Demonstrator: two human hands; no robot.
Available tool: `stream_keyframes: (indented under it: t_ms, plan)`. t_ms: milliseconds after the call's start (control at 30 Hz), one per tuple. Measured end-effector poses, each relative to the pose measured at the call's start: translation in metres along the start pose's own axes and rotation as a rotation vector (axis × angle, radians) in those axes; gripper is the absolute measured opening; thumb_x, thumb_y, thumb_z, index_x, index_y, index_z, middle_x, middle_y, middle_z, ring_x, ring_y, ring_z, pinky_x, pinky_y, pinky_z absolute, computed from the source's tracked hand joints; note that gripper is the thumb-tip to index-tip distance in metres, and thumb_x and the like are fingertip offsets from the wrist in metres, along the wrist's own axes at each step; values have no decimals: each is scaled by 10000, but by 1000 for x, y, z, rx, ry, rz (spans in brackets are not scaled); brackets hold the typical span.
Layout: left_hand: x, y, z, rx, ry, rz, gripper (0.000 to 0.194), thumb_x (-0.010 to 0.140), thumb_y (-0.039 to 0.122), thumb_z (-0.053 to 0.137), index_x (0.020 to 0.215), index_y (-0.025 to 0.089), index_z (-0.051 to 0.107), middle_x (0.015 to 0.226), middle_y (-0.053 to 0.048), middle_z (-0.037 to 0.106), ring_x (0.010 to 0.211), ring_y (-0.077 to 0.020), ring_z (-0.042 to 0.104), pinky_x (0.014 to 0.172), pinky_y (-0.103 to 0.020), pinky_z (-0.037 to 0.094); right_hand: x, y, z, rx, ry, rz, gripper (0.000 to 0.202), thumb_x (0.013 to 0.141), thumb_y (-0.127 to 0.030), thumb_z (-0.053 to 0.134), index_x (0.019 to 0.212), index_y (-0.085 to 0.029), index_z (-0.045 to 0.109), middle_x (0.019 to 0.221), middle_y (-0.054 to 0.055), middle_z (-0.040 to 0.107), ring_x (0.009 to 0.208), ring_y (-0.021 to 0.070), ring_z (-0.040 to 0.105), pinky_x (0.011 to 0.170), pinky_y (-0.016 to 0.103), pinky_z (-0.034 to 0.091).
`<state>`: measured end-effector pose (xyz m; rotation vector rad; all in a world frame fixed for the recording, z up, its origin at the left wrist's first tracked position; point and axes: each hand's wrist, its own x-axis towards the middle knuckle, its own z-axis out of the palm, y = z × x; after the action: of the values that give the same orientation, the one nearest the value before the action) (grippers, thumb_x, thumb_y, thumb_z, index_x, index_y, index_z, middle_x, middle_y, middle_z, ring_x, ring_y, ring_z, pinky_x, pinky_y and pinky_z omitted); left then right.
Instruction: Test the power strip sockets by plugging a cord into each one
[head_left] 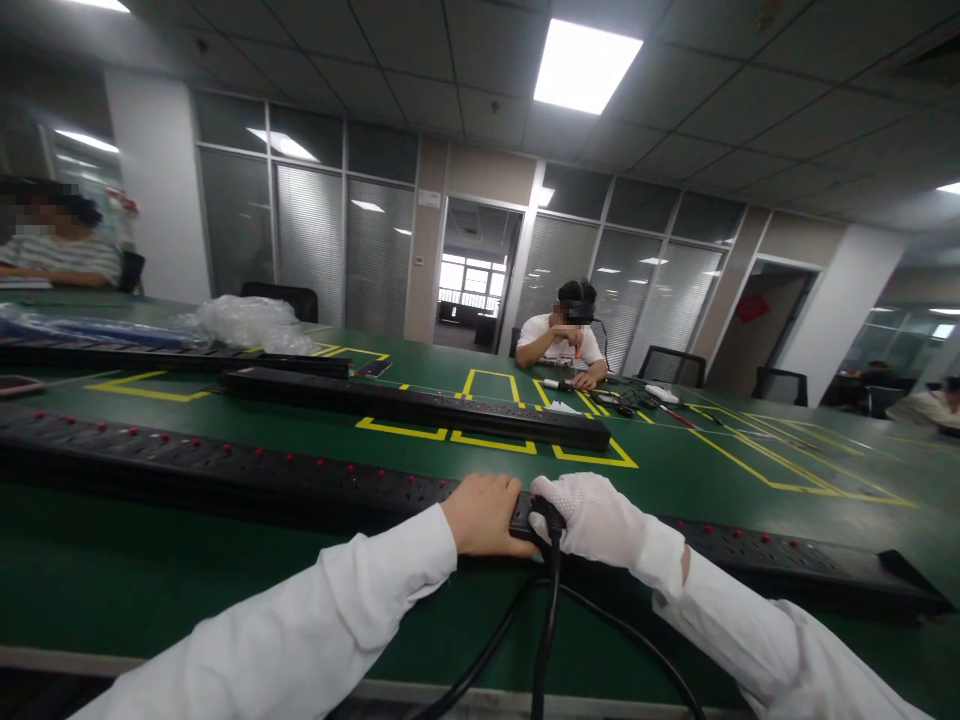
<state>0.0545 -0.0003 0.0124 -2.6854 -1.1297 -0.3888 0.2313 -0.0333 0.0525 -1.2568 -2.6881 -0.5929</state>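
A long black power strip with red buttons (247, 468) runs across the green table in front of me. My left hand (484, 514) is bare and wraps over the strip near its middle, fingers closed round it. Just to its right, my right hand (589, 515), in a white glove, grips a black plug (549, 514) against the strip's sockets. From the plug a thick black cable (550, 620) hangs toward me. The plug's prongs are hidden, so how far it sits in the socket cannot be seen.
Another black strip (420, 404) lies beyond, among yellow tape outlines. Clear plastic wrap (255, 322) and more strips are at the left. A person (566, 335) sits across the green table (675, 460), near cables and small items. Other people are at both sides.
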Motion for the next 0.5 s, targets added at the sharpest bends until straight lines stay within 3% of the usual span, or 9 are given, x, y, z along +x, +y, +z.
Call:
stream_keyframes:
  t_ms: [233,500]
  plan:
    - [-4,-10,-2,-6,-41,19,723,590,788,312,920,165,475,897,-99,597,804,-283,578,686,-383,434,10,-5,20,11,108,61,376,849,-489,305,870,-179,518,661,25,567,597,112,485,539,233,216]
    - [-36,-52,-9,-38,-105,2,603,629,711,395,941,197,456,917,-64,589,831,-260,570,705,-360,420,46,-41,13,-13,74,23,425,837,-552,278,895,-199,507,668,13,589,582,119,516,506,250,194]
